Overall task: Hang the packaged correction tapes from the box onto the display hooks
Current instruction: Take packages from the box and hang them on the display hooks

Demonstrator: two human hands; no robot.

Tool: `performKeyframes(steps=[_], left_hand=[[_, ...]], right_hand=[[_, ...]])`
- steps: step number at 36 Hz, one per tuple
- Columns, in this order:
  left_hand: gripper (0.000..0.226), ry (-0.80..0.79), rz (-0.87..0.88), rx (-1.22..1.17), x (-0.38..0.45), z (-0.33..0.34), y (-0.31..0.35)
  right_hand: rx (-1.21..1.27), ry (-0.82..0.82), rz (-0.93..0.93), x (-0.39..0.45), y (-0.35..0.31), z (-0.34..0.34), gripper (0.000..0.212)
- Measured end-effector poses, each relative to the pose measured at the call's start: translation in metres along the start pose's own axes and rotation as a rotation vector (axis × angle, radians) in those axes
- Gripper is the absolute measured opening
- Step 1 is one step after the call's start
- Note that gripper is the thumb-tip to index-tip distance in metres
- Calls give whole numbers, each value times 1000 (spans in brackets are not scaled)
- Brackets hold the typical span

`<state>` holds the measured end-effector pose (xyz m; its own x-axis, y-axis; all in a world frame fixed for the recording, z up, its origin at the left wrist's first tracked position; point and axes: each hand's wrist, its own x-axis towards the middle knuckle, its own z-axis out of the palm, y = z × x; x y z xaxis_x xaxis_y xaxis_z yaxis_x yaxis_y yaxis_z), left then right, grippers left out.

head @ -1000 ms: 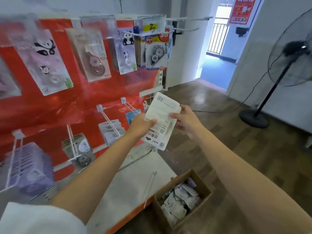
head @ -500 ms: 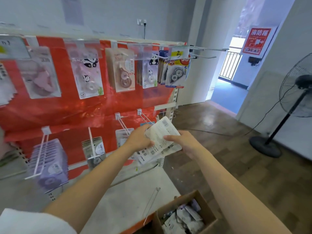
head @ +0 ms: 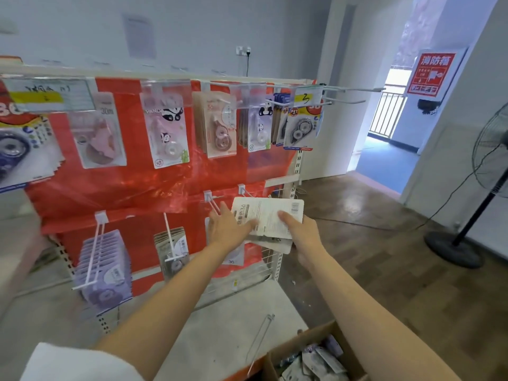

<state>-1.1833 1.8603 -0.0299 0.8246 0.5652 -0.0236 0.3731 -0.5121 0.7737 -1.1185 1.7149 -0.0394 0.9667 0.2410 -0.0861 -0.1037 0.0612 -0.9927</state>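
Now both hands' grip on packaged correction tapes (head: 268, 215), left hand (head: 226, 228), right hand (head: 301, 233), beside hook (head: 248, 192)

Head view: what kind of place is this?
Likely a stationery shop or a mock-up of one: a red display rack with hooks of carded correction tapes, handwritten price tags, and a restock box.

Pale grey walls (head: 192, 28) enclose the room, with a power socket (head: 243, 50) and its black cord high up. The floor (head: 384, 257) is glossy brown wood. A black standing fan (head: 483, 188) stands at the right. An open doorway (head: 390, 133) lets in daylight, with a railing (head: 386, 114) beyond it and a red sign (head: 431, 74) beside it.
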Motion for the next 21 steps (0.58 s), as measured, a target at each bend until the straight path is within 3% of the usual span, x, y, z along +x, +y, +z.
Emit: performKeyframes(steps=[2,5,9,14,17,21], left_hand=[[89,-24,-131,-259,0,-3,3],[47,-195,-275,-775,-1,-1,6],[30,-292,-252,-1075,-8,18,13],[29,-207,-264,-1173,-17,32,25],[29,-180,-242,-1104,-16,35,26],[36,-145,-142,-929,-11,44,21]], right_hand=[[167,17,5,-4,0,2,26],[318,51,3,-8,-1,3,31],[367,66,48,-11,3,0,32],[232,40,88,-14,17,-17,29],[4,70,44,-12,22,-29,44],[-199,89,-2,-9,26,-41,39]])
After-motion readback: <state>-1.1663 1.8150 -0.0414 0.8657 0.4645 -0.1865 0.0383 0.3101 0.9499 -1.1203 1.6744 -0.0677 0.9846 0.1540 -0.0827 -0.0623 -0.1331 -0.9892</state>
